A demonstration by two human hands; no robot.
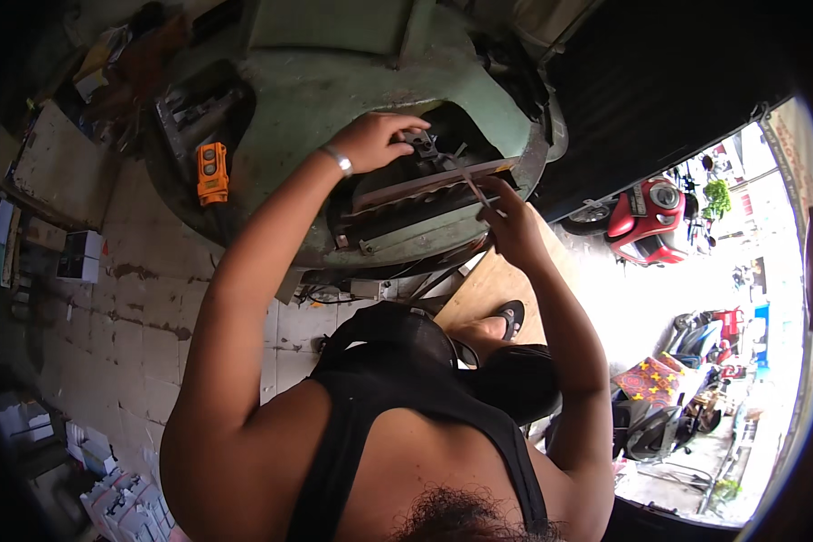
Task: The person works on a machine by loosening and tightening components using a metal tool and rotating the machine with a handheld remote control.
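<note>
A large rounded green machine (325, 99) stands in front of me, with a dark recess in its top. My left hand (375, 143) reaches into that recess, its thumb and fingers around the end of a dark metal part (422, 144). Closed at the right edge of the recess, my right hand (512, 221) grips a thin metal rod-like tool (475, 188), whose far end reaches toward the metal part; its exact kind is hard to make out. A long metal bar (406, 191) crosses the recess just below both.
An orange push-button control box (212, 173) sits at the machine's left side. A wooden board (488, 294) lies under my foot. Boxes (81, 256) stand on the left, paper stacks (126, 506) lower left. A red scooter (646, 221) and other motorbikes are parked outside, right.
</note>
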